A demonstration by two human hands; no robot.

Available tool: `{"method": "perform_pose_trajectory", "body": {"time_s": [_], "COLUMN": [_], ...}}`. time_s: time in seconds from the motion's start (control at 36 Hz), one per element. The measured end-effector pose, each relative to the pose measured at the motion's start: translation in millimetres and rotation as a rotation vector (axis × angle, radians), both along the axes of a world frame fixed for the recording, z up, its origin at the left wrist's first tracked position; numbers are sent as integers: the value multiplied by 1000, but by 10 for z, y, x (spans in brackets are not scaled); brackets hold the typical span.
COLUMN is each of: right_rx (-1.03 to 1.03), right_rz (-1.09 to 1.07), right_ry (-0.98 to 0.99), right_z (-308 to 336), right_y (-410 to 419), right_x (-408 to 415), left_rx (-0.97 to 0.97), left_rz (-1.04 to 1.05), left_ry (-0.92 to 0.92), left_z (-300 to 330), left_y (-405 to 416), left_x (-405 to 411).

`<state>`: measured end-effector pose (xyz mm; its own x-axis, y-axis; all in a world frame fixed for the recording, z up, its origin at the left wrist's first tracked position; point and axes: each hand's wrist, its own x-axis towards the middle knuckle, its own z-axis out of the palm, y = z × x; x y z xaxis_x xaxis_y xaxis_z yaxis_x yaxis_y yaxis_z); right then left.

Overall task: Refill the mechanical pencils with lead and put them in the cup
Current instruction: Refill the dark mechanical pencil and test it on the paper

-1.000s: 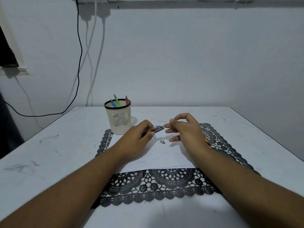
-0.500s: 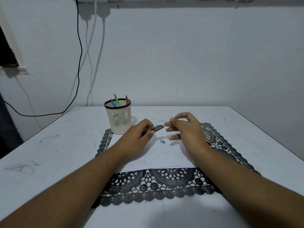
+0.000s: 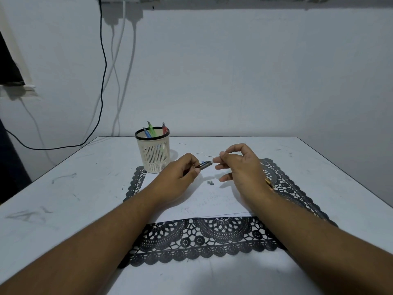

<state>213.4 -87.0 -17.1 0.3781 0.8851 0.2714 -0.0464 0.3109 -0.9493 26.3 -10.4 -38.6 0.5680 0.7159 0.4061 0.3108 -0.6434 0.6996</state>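
Left hand [image 3: 180,177] over the white paper sheet [image 3: 204,201], fingers curled round a dark mechanical pencil [image 3: 204,165], grip closed on its barrel, the free end pointing right toward the other hand. Right hand [image 3: 242,167] just beside that end, thumb and forefinger pinched together at a small pale tip on the pencil's end; cannot tell whether a lead sits in that pinch, too thin to make out. Remaining fingers of the right hand loosely spread, the little finger reaching down toward the paper. Both forearms stretched forward from the near edge.

On the paper, just below the pencil and between the hands, two tiny grey bits [image 3: 210,182] lying side by side. Under the paper, a black lace placemat [image 3: 204,241], its scalloped border showing at the near side and on both flanks. A sliver of something yellow-orange [image 3: 270,185] peeking out behind the right wrist, on the mat; kind unclear.

Cream mesh cup [image 3: 154,154] with a black rim, upright at the mat's far left corner, near the left hand but apart from it. Inside it, leaning: a blue pencil [image 3: 147,133], a green pencil [image 3: 151,129] and a red pencil [image 3: 164,128].

White, scuffed surface [image 3: 63,188] beneath everything. Behind, a pale wall with a black cable [image 3: 103,67] and white cables [image 3: 127,81] hanging down.
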Motion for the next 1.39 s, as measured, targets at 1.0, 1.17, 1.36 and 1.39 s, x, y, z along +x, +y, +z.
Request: {"method": "perform_pose_trajectory", "body": {"time_s": [1.0,1.17,1.36,1.39], "right_rx": [37,49,41,41], "right_rz": [-18,-43,-14,-14], "right_ry": [5,-17,-48,-48], "right_z": [9,19,8,7], "right_y": [-29,-26,-27,-29], "right_x": [-10,-3,-21,-19], "left_rx": [0,-18,-1,-1], "left_rz": [-34,-48,-33,-32], "left_ry": [-42,-55,-38,-36], "left_z": [23,25,29,27], "left_y": [-52,-44,-48,-46], "left_x": [3,6,3,2]}}
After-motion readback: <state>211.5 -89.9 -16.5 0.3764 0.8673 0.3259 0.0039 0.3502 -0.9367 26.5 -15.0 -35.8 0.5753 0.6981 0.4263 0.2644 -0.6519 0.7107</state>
